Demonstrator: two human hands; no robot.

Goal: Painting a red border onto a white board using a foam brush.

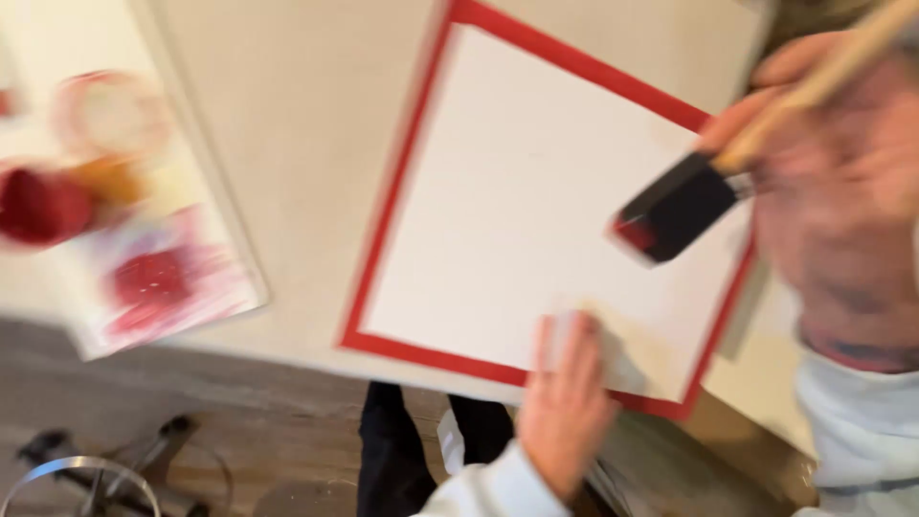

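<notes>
Gripping a foam brush (682, 213) in my right hand (842, 182), my flat, open left hand (567, 397) steadies the red-bordered canvas (536, 191).

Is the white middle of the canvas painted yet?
No: the canvas is white inside its red border, and the foam brush in the right hand shows red only at its tip.

Head view, close above table (306, 115) (tilted)

worktop (306, 124): pale, smooth, its edge running along the lower side
canvas (546, 201): white with red border, flat on the worktop, near the edge
palette (163, 278): clear sheet smeared with red paint, at the left, apart from the canvas
</notes>
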